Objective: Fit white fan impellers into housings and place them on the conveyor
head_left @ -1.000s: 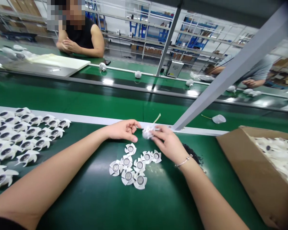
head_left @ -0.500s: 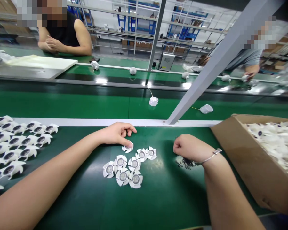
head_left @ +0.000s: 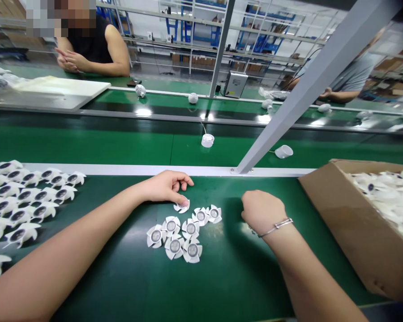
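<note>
My left hand rests on the green work surface, its thumb tip pressing on a small white fan wheel; its other fingers are loosely curled and apart from the thumb. Just below lies a cluster of several white fan wheels with round grey centres, such as one fan wheel. My right hand, with a bracelet at the wrist, is closed, knuckles up, to the right of the cluster. It covers most of a pile of tiny dark parts; its fingertips and anything in them are hidden.
Rows of white fan wheels stand at the left. A cardboard box full of white parts is at the right. A slanted metal post rises from the white rail. Beyond, a green belt carries white cups. Two people sit opposite.
My right hand has turned and lowered over the dark parts, hiding more of them. My left hand keeps its thumb on the fan wheel. The white cups have shifted left on the belt.
</note>
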The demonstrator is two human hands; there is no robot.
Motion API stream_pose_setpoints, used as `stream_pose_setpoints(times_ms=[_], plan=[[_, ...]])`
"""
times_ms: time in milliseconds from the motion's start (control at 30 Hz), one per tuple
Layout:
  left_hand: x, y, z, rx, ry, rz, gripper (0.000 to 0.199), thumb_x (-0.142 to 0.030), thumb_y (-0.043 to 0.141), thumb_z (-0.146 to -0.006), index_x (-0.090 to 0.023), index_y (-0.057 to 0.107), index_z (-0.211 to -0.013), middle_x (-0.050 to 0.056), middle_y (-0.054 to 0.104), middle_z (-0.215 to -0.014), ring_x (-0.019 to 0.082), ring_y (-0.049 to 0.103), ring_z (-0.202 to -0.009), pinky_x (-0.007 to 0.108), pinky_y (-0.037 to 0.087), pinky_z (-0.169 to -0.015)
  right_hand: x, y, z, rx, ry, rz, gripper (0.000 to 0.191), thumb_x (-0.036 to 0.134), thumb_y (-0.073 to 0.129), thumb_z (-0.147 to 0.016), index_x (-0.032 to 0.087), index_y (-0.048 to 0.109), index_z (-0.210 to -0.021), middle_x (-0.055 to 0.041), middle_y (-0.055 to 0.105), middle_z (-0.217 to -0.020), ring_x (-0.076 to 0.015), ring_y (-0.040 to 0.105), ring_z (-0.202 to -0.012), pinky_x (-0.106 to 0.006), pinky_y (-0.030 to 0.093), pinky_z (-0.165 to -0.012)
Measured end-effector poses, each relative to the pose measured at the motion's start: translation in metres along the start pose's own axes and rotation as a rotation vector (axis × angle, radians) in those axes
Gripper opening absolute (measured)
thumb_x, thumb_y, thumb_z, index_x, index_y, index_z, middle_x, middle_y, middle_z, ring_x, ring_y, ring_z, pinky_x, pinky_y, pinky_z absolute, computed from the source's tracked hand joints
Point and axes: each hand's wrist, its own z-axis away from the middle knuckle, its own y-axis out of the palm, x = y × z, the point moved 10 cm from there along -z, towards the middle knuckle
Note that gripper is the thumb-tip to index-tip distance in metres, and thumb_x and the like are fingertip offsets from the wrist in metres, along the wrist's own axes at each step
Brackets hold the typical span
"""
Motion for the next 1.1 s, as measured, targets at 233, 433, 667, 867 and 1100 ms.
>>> stream_pose_setpoints(times_ms=[233, 433, 667, 867, 1100], plan=[[-0.007, 0.002, 0.002, -0.054, 0.036, -0.078, 0.055, -0.053, 0.083, -0.067, -0.02, 0.067, -0.108, 0.0, 0.06, -0.094, 0.004, 0.043, -0.058, 0.018, 0.037, -0.051, -0.005, 0.008, -0.005, 0.055, 0.012, 0.011, 0.019, 0.01, 0.06, -0.081, 0.011, 0.073, -0.095, -0.0166, 0.07, -0.091, -0.0304, 0.07, -0.092, -0.033, 0.048, -0.067], [-0.01, 0.004, 0.006, 0.047, 0.082, -0.087, 0.07, -0.049, 0.089, -0.056, -0.019, 0.066, -0.115, 0.001, 0.059, -0.092, 0.007, 0.048, -0.063, 0.02, 0.043, -0.056, -0.01, 0.007, -0.002, 0.071, -0.006, 0.012, 0.019, 0.006, 0.06, -0.078, 0.013, 0.073, -0.089, -0.0156, 0.069, -0.085, -0.028, 0.07, -0.085, -0.03, 0.047, -0.064], [-0.01, 0.005, 0.006, 0.059, 0.114, -0.159, 0.07, -0.049, 0.09, -0.054, -0.023, 0.067, -0.115, 0.0, 0.059, -0.091, 0.009, 0.049, -0.066, 0.021, 0.044, -0.059, -0.007, 0.008, -0.002, 0.059, -0.003, 0.014, 0.022, 0.007, 0.058, -0.078, 0.012, 0.073, -0.094, -0.017, 0.07, -0.087, -0.0283, 0.07, -0.088, -0.031, 0.047, -0.067], [-0.012, 0.004, 0.006, 0.036, 0.103, -0.167, 0.067, -0.051, 0.088, -0.057, -0.021, 0.068, -0.114, -0.001, 0.058, -0.084, 0.009, 0.05, -0.064, 0.02, 0.043, -0.056, -0.009, 0.012, -0.009, 0.075, -0.036, -0.015, 0.014, 0.009, 0.062, -0.073, 0.013, 0.072, -0.081, -0.0156, 0.068, -0.081, -0.0288, 0.069, -0.081, -0.031, 0.043, -0.061], [-0.012, 0.004, 0.006, 0.027, 0.093, -0.173, 0.066, -0.05, 0.088, -0.058, -0.02, 0.068, -0.113, -0.002, 0.057, -0.079, 0.009, 0.051, -0.063, 0.02, 0.043, -0.056, -0.021, 0.009, -0.001, 0.078, -0.193, -0.205, 0.016, 0.016, 0.055, -0.075, 0.02, 0.066, -0.064, -0.0013, 0.064, -0.065, -0.0154, 0.06, -0.06, -0.026, 0.037, -0.053]])
